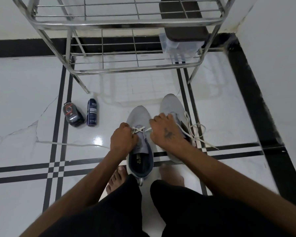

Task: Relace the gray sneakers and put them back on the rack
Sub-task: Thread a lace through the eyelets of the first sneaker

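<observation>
Both hands [123, 139] [166, 130] pinch flat white lace [138, 130].

Two sneakers [140, 127], two bottles [92, 112], one rack [126, 23]

Two sneakers [158, 127] lie before the rack [126, 69], bottles [83, 114] left.

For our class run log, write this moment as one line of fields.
stage: lacing | left hand: pinches lace | right hand: pinches lace | left sneaker: floor, first cross laced | right sneaker: floor | rack: no sneakers
</observation>
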`<move>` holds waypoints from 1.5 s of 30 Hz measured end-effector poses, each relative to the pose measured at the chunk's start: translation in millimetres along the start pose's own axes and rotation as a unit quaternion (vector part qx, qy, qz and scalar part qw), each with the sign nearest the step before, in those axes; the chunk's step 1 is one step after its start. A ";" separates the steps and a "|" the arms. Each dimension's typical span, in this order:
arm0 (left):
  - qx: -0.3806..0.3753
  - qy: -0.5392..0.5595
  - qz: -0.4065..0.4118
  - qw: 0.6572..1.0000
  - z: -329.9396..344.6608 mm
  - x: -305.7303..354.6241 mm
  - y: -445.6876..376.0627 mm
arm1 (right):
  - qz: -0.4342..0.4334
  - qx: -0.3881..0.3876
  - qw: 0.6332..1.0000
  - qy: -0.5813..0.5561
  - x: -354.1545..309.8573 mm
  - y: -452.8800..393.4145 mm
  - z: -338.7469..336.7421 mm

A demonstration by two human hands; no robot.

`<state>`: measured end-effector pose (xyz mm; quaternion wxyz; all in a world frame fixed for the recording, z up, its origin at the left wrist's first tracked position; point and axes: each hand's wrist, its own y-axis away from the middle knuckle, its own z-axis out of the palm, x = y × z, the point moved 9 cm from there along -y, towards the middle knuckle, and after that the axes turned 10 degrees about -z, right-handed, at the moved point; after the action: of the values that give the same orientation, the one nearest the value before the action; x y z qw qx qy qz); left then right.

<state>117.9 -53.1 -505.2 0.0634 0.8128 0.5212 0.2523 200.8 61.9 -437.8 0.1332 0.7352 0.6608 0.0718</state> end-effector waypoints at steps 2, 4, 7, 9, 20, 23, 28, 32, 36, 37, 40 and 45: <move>0.008 -0.002 0.006 1.000 1.3 -1.7 -2.0 | -0.004 -0.020 1.000 -0.019 -9.7 -13.3 13.4; 0.019 0.004 0.009 1.000 -0.1 -2.2 -2.5 | -0.005 -0.046 0.999 0.000 -6.4 -12.8 18.9; 0.014 0.026 -0.004 1.000 2.6 -5.4 -3.4 | 0.004 -0.062 0.997 0.034 8.3 -0.4 9.6; 0.005 0.024 0.005 1.000 7.2 0.9 -1.7 | 0.013 -0.058 0.997 0.052 16.0 8.2 -3.6; -0.055 0.320 0.050 0.945 -29.9 30.6 32.6 | 0.174 0.015 0.712 -0.681 12.7 0.4 -28.5; -0.270 0.450 0.032 0.851 -17.6 46.7 49.5 | 0.204 0.054 0.626 -0.751 1.5 -11.2 -24.6; -0.291 0.506 -0.006 0.812 -28.7 23.0 48.6 | 0.250 0.125 0.616 -0.736 24.2 -25.7 -14.4; -0.150 0.377 0.007 0.914 -48.7 -20.9 33.7 | 0.276 0.162 0.639 -0.700 51.2 -24.4 -6.0; -0.057 0.263 0.022 0.963 -63.6 -31.3 28.2 | 0.291 0.095 0.791 -0.529 64.3 -17.7 5.5; -0.046 0.250 0.027 0.967 -66.7 -27.6 28.0 | 0.283 0.048 0.865 -0.411 63.6 -14.7 2.5; -0.051 0.229 0.059 0.970 -70.6 -4.2 28.6 | 0.135 0.023 0.969 -0.204 21.3 -9.8 -24.1; -0.072 0.228 0.085 0.967 -74.0 14.2 25.2 | -0.006 0.018 0.943 -0.331 -26.2 -0.5 -6.7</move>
<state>107.9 -63.8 -427.2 -0.0205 0.7682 0.4317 0.4724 195.4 36.7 -429.7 0.3316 0.7158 0.5850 -0.1884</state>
